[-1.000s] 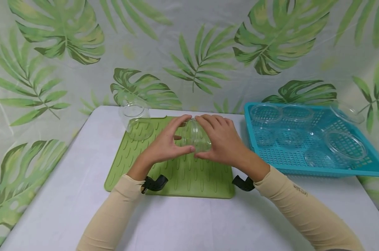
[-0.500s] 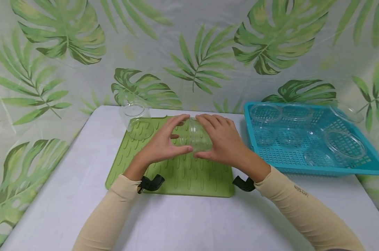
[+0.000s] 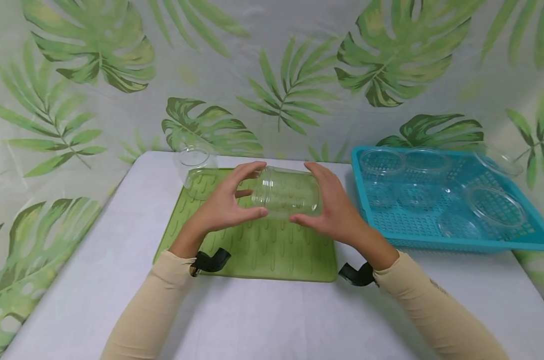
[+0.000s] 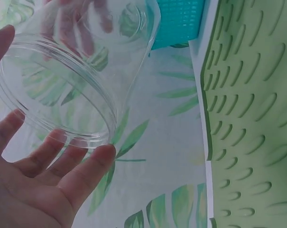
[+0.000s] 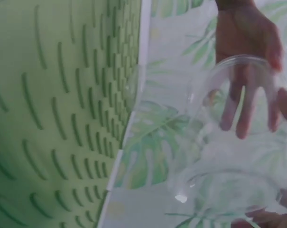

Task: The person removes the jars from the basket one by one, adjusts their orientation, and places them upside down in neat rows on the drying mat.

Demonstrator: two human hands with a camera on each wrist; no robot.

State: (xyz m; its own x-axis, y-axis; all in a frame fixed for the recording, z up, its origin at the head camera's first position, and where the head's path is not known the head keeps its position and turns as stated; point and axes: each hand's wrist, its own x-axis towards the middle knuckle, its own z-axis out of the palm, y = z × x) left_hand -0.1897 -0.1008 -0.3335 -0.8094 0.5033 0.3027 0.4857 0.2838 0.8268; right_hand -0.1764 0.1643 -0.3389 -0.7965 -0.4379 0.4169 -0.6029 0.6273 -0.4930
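Note:
A clear jar (image 3: 294, 192) lies on its side in the air over the green ridged mat (image 3: 272, 255), threaded mouth to the left and base to the right. My left hand (image 3: 226, 202) holds the mouth end, thumb nearer me and fingers on the far side. In the left wrist view, the fingertips (image 4: 103, 154) touch the threaded rim. My right hand (image 3: 337, 210) spans the base end between thumb and fingers. Its fingers show only partly at the edge of the right wrist view, where the jar (image 5: 233, 185) looks blurred.
Another clear jar (image 3: 194, 170) stands at the mat's back left corner. A blue perforated basket (image 3: 456, 245) on the right holds several clear jars (image 3: 380, 175), some upright, some leaning. A leaf-print cloth (image 3: 290, 90) hangs behind the white table (image 3: 253, 320).
My right hand has slid right and spread toward the base, uncovering more of the jar. My left hand and the jar's mouth have shifted slightly left.

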